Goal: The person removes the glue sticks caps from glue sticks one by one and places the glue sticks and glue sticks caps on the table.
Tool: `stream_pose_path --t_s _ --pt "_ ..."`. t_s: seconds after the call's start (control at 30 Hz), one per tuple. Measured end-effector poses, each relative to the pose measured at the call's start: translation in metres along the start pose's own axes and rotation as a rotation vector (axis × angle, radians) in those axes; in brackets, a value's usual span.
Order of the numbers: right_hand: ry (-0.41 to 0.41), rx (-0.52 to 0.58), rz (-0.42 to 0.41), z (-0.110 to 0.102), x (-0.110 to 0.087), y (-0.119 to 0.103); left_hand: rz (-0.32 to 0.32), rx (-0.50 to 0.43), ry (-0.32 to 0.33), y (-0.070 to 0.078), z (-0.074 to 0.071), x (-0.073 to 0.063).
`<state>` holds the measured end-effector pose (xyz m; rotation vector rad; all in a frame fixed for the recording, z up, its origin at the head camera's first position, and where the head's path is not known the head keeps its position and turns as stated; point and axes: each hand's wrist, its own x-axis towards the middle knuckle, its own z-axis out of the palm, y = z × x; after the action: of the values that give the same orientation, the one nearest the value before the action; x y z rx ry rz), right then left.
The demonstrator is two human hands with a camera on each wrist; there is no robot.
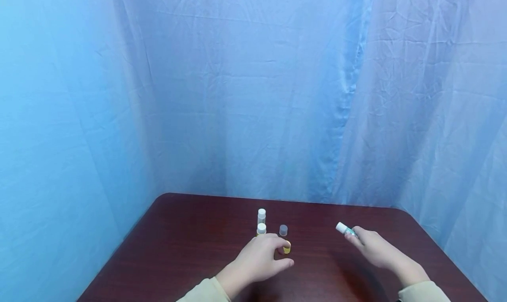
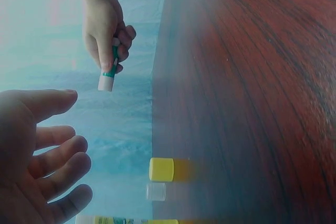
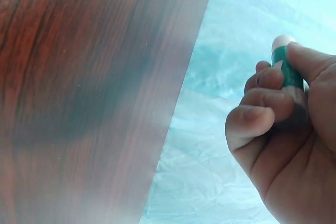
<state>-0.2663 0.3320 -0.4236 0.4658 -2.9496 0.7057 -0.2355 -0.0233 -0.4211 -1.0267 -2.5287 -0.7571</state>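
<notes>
My right hand (image 1: pixel 376 248) grips a glue stick (image 1: pixel 343 228) with a white end and a green label, held above the right part of the table. In the right wrist view its fingers curl round the glue stick (image 3: pixel 286 66). My left hand (image 1: pixel 261 257) hovers with spread, relaxed fingers and holds nothing. Just by its fingers stands a small yellow cap (image 1: pixel 287 248), apart from them in the left wrist view. Behind that is a clear cap (image 1: pixel 283 230). Two white-topped glue sticks (image 1: pixel 261 215) stand upright beyond the left hand, the nearer one partly hidden by it.
Everything stands on a dark red-brown wooden table (image 1: pixel 190 231) with rounded far corners. Blue cloth curtains (image 1: pixel 245 95) hang behind the table and along both sides.
</notes>
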Motion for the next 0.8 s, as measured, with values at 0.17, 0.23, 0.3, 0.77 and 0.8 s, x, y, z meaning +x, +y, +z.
stream_pose_path --t_s 0.17,0.23,0.3,0.77,0.8 --pt "-0.024 0.018 -0.031 0.000 -0.001 -0.003 0.023 -0.021 0.029 -0.007 -0.003 -0.004" --pt "-0.021 0.026 -0.045 0.000 -0.001 -0.005 0.026 -0.044 0.036 -0.010 -0.004 -0.005" --pt "-0.013 0.029 -0.068 0.001 -0.001 -0.008 0.021 -0.066 0.037 -0.012 -0.007 -0.007" --pt "-0.003 0.042 -0.121 0.006 0.001 -0.025 -0.030 -0.097 0.048 -0.026 -0.025 -0.015" --pt "-0.003 0.039 -0.127 0.006 0.001 -0.026 -0.023 -0.094 0.056 -0.027 -0.026 -0.016"
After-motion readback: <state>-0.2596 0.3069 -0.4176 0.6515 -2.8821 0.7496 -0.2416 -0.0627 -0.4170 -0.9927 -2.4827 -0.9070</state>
